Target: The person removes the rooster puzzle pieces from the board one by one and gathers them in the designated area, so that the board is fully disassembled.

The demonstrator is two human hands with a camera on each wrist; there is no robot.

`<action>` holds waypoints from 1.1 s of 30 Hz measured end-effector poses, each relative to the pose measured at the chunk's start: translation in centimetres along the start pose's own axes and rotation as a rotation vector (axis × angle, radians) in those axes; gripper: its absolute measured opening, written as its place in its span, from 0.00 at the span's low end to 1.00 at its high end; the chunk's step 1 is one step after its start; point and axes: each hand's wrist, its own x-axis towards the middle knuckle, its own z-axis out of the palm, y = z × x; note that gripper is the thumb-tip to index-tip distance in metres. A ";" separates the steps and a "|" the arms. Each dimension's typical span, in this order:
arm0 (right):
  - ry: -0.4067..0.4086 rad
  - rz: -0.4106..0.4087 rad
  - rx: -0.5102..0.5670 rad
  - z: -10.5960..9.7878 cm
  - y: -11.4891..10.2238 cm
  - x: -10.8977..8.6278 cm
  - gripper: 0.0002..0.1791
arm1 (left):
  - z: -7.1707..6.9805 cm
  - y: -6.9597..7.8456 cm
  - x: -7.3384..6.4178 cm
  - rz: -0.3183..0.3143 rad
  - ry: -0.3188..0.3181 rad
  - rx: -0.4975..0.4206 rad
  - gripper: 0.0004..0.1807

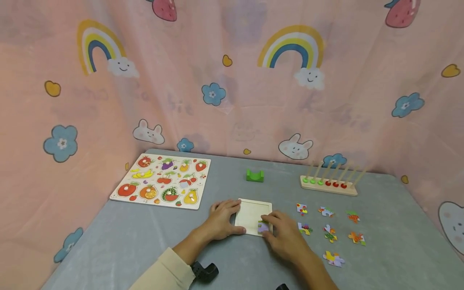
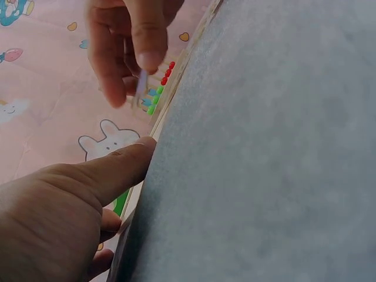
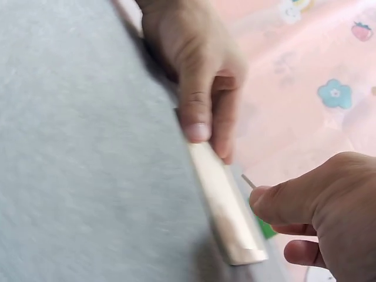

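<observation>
A small square wooden puzzle tray (image 1: pixel 250 213) with a raised rim lies on the table in front of me. My left hand (image 1: pixel 222 219) holds it by its left side, thumb at the near corner and fingers toward the far one. Between thumb and fingers my right hand (image 1: pixel 286 235) pinches a purple jigsaw piece (image 1: pixel 262 226) over the tray's near right corner. In the left wrist view the purple piece (image 2: pixel 141 87) appears edge-on, raised above the tray. To the right lie several loose, colourful jigsaw pieces (image 1: pixel 330 233).
At the left lies a fruit peg puzzle board (image 1: pixel 156 181). A green block (image 1: pixel 255 176) with a curved notch stands behind the tray. Farther right is a wooden peg rack (image 1: pixel 328 186) with green and red beads. A pink patterned curtain (image 1: pixel 232 112) hangs behind the grey table (image 1: pixel 145 249).
</observation>
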 end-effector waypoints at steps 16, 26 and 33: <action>0.185 -0.094 0.073 -7.2 0.5 -2.1 0.28 | 0.1 -0.1 -0.1 -0.004 -0.007 -0.036 0.43; 0.233 -0.098 0.079 -10.8 1.8 -4.2 0.33 | -0.1 0.1 0.1 -0.007 -0.010 -0.027 0.43; 0.249 -0.045 0.090 -11.8 2.8 -6.0 0.33 | -0.1 0.1 0.0 -0.006 -0.011 -0.017 0.43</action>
